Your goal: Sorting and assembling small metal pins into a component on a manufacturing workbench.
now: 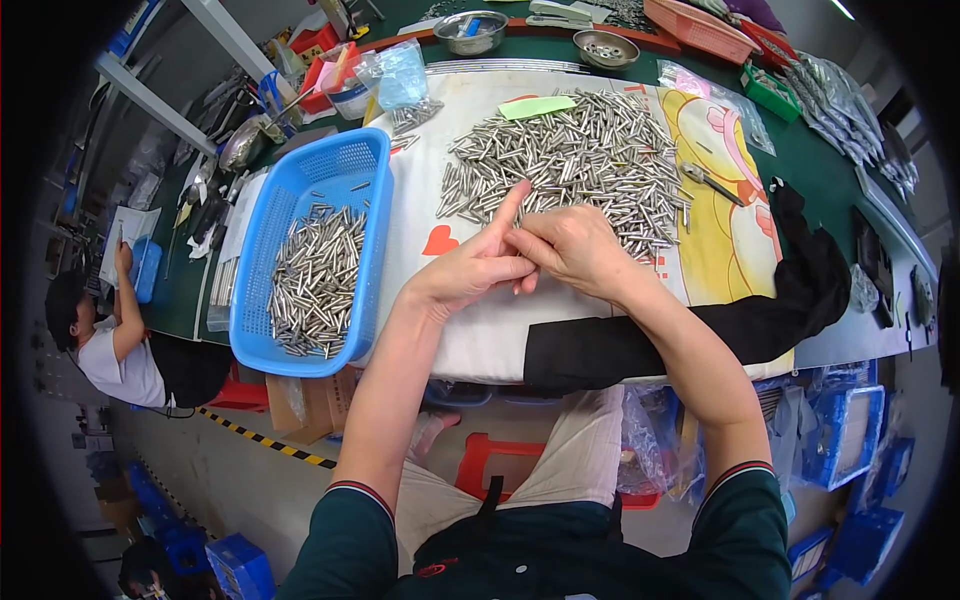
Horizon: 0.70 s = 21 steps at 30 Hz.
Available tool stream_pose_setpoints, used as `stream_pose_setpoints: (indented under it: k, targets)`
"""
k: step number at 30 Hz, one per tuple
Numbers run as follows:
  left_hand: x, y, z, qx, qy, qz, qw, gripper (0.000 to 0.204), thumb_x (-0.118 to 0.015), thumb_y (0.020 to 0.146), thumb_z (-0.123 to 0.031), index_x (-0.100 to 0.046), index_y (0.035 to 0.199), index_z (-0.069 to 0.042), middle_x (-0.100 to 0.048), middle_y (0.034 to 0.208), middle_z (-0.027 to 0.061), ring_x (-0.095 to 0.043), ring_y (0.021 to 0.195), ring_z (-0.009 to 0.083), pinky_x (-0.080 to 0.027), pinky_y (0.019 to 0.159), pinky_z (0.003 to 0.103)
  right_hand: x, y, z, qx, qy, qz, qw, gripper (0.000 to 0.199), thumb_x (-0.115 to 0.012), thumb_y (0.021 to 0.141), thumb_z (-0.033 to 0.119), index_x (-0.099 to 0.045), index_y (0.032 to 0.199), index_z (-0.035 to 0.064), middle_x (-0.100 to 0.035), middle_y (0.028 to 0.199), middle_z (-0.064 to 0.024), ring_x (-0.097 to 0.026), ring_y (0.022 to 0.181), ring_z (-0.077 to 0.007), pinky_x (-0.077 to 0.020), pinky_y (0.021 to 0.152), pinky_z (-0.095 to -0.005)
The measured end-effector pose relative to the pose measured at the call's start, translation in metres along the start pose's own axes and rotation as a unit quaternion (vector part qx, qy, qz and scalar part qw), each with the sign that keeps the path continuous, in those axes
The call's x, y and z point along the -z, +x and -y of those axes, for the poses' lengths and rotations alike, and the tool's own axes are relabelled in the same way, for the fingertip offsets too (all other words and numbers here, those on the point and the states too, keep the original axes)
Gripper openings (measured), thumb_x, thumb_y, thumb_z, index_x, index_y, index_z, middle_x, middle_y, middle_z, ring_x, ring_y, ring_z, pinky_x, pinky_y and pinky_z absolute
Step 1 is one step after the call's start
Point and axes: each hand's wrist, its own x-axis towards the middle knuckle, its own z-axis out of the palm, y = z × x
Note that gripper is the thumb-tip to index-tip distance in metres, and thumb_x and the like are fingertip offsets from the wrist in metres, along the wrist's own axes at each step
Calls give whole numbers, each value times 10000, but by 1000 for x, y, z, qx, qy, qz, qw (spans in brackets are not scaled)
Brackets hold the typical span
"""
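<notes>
My left hand [470, 268] and my right hand [578, 243] meet over the near edge of a large pile of small metal pins [570, 165]. The left index finger stretches out over the pins, and its thumb reaches across to the right hand. My right hand is closed, its fingers curled against the left one; whatever it pinches, if anything, is hidden. To the left stands a blue perforated plastic basket [376, 240] partly filled with similar pins [322, 280]. A light green paper slip [537, 107] lies on the pile's far side.
A black sleeve-like cloth [600, 350] lies along the near table edge. Pliers [712, 185] rest right of the pile. Metal bowls [471, 36] and plastic bags [400, 80] are at the back. A red stool [490, 460] is below; another person [120, 350] sits at far left.
</notes>
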Motion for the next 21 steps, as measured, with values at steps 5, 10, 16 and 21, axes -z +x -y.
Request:
stream_pose_setpoints:
  k: [5,10,16,21]
  targets:
    - [-1,3,5,2,8,2,1000,871,-468,834,26,146,1417,-180,-444,888,38,-481,683,102,-408,620,226,4,2,1,-46,57,25,997,299,-495,880,269,-611,717,46,-607,615,-108,-586,572,-305,-449,521,-393]
    - [-2,2,5,5,29,-10,1000,875,-463,826,29,151,1415,-174,-438,890,44,-470,681,97,-396,610,223,12,1,4,-89,35,75,993,312,-494,888,252,-601,746,-5,-592,614,-154,-590,555,-276,-444,525,-368]
    - [-5,1,0,-34,72,-11,997,886,-438,801,40,183,1403,-150,-463,989,79,-462,689,112,-402,622,237,8,1,6,-187,313,92,927,192,-577,853,125,-641,897,-51,-658,708,-79,-635,656,-95,-437,501,-201]
    - [-6,0,0,-63,70,-22,995,883,-475,806,15,137,1419,-162,-470,1035,85,-453,709,109,-388,624,224,11,2,14,-244,402,68,880,161,-593,836,141,-645,856,-11,-645,665,-56,-560,562,-44,-360,471,-169]
